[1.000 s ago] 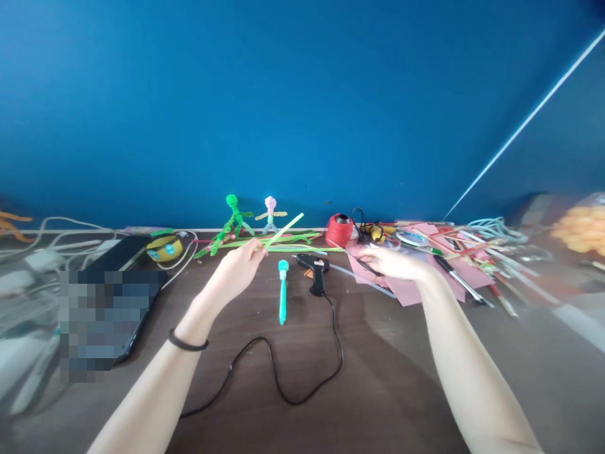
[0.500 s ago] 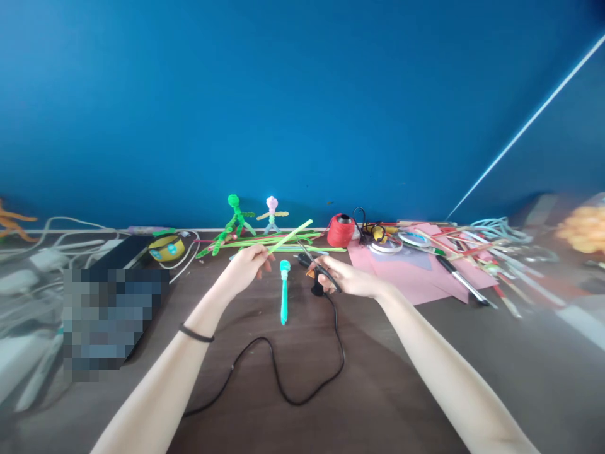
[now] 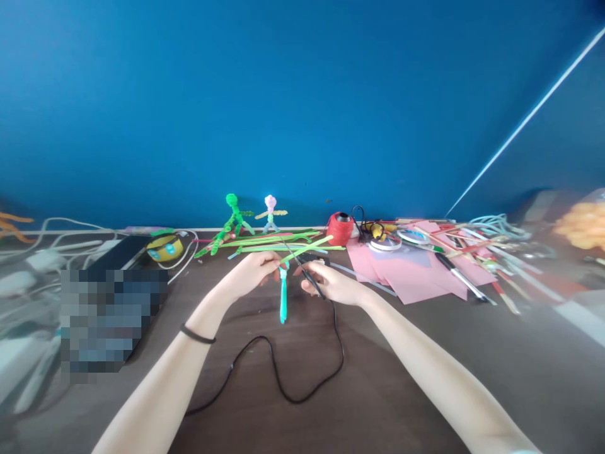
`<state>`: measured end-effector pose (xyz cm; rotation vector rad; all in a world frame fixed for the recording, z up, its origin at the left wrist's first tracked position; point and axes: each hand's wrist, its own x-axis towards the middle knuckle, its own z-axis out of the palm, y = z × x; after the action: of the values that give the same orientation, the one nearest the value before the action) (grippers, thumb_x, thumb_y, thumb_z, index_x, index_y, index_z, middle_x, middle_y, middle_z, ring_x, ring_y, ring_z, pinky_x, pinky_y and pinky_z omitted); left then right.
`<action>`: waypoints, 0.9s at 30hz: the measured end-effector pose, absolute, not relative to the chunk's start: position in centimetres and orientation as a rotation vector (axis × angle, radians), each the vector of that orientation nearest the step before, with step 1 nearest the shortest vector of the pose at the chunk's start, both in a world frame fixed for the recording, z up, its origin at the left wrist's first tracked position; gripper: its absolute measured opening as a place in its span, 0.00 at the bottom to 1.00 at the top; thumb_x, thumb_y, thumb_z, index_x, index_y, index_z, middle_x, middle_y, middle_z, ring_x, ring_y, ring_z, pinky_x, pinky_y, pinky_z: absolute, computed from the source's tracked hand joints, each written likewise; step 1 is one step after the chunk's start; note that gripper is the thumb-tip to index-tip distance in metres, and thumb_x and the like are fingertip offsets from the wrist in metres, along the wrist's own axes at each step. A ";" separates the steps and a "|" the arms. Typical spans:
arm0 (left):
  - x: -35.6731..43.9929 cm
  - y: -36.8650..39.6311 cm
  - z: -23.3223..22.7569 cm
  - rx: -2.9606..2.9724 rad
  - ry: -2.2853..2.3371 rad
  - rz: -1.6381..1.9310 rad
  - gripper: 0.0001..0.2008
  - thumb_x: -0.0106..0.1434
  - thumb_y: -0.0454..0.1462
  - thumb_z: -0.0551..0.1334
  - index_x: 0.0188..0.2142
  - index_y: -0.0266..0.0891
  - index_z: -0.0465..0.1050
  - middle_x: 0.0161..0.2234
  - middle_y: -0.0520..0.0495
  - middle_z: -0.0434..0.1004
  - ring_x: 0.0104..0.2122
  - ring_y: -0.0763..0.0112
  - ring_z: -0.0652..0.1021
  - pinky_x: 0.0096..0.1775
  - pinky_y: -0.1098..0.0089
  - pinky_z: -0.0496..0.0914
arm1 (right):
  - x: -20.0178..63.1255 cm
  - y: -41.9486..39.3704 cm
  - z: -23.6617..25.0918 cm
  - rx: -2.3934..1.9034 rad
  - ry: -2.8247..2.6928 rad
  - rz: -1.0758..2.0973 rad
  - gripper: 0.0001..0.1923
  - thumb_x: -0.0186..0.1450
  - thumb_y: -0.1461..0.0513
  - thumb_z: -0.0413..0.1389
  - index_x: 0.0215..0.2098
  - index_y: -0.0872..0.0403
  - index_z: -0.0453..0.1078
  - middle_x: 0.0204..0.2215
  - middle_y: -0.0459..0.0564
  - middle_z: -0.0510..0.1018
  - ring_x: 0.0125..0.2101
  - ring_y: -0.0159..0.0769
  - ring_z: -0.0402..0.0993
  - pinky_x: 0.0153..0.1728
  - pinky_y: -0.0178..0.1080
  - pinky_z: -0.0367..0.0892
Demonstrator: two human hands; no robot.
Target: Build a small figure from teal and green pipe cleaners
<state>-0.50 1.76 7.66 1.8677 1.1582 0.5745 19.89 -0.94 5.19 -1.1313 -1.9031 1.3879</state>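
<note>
Two pipe-cleaner figures (image 3: 234, 217) at the back of the table (image 3: 401, 378), one red thread spool (image 3: 339, 228), one teal stick (image 3: 283, 293) lying lengthwise toward the viewer. One light green pipe cleaner (image 3: 307, 247), long axis slanting up and rightward, pinched at its near end by the closed left hand (image 3: 250, 272). Just beside it, right hand (image 3: 331, 284) wrapped around small black scissors (image 3: 302, 268), tips pointing away and left, near the pipe cleaner.
</note>
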 end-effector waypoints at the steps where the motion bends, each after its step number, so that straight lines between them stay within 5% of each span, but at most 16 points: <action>1: -0.5 1.7 7.7 1.870 1.158 0.571 0.12 0.57 0.43 0.52 0.30 0.37 0.68 0.25 0.50 0.72 0.18 0.77 0.62 0.22 0.73 0.57 | 19.8 -1.0 5.2 -1.128 -1.898 1.392 0.15 0.59 0.55 0.54 0.40 0.55 0.62 0.28 0.44 0.64 0.27 0.26 0.64 0.28 0.31 0.62; 27: 0.2 1.5 7.7 1.793 1.166 0.556 0.08 0.55 0.37 0.51 0.29 0.38 0.67 0.22 0.54 0.67 0.20 0.75 0.64 0.23 0.74 0.57 | 19.1 -0.9 3.9 -1.002 -1.817 1.383 0.17 0.59 0.50 0.52 0.34 0.55 0.60 0.27 0.43 0.62 0.25 0.26 0.60 0.26 0.32 0.61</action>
<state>0.17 1.46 7.72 1.7933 1.1657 0.5562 19.14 -0.92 3.89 -1.0020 -1.8173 1.3827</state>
